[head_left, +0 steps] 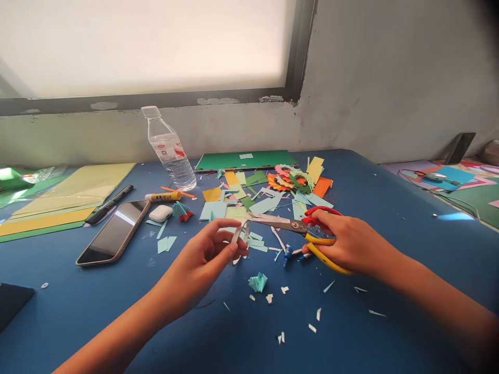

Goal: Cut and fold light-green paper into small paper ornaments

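Note:
In the head view, my left hand (212,254) pinches a thin whitish strip (236,235) that curls into a loop; I cannot tell if it is paper or tape. My right hand (346,241) grips scissors (294,225) with red and yellow handles. Their blades point left, with the tips close to the strip. Whether the tips touch it is unclear. Below, a folded light-blue paper piece (258,282) lies on the blue table (187,332). A compass-like tool with blue parts (287,254) lies under the scissors.
Coloured paper scraps (268,202) and scalloped paper rings (288,179) lie mid-table. A tilted water bottle (171,150), glue stick (163,197), white case (160,213), phone (115,234) and black marker (109,204) are at left. Paper sheets (74,192) lie behind them. Small white scraps (312,328) lie in front.

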A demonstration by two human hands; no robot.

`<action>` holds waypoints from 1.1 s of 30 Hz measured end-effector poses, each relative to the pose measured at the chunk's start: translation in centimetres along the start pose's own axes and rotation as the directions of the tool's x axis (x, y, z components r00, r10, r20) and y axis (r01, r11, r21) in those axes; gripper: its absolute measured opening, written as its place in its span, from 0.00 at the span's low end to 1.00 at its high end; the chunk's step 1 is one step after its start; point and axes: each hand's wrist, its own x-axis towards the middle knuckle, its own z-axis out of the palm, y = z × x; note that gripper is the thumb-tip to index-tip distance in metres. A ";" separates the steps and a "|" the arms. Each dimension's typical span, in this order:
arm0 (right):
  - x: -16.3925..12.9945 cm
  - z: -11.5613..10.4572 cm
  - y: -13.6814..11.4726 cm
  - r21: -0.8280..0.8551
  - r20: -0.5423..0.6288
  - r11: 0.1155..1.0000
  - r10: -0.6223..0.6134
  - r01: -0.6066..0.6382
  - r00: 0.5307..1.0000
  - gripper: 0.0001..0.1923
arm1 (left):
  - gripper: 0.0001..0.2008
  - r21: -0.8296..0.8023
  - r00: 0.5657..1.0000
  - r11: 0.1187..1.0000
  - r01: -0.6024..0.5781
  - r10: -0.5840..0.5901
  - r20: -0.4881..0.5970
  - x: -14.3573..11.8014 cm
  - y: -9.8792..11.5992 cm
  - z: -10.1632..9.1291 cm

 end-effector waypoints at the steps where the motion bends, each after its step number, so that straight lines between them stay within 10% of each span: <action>1: -0.1 -0.1 0.0 -0.007 -0.006 1.000 -0.003 0.003 1.000 0.21 | 0.11 -0.016 1.000 1.000 0.001 -0.001 -0.002 0.0 0.0 0.0; 19: -0.3 0.3 -0.5 0.089 0.000 0.992 -0.085 0.084 0.996 0.22 | 0.10 -0.064 0.999 0.998 -0.027 0.029 0.039 0.0 -0.1 0.5; 28: -0.3 0.4 -0.9 0.067 -0.046 0.995 -0.068 0.071 0.997 0.20 | 0.10 0.192 0.992 0.974 -0.119 0.110 0.060 -0.1 -0.8 0.6; 33: 0.5 0.4 0.1 -0.021 -0.072 0.981 0.192 -0.194 0.979 0.19 | 0.15 0.621 0.981 0.770 -0.148 0.193 -0.006 0.0 -1.5 0.5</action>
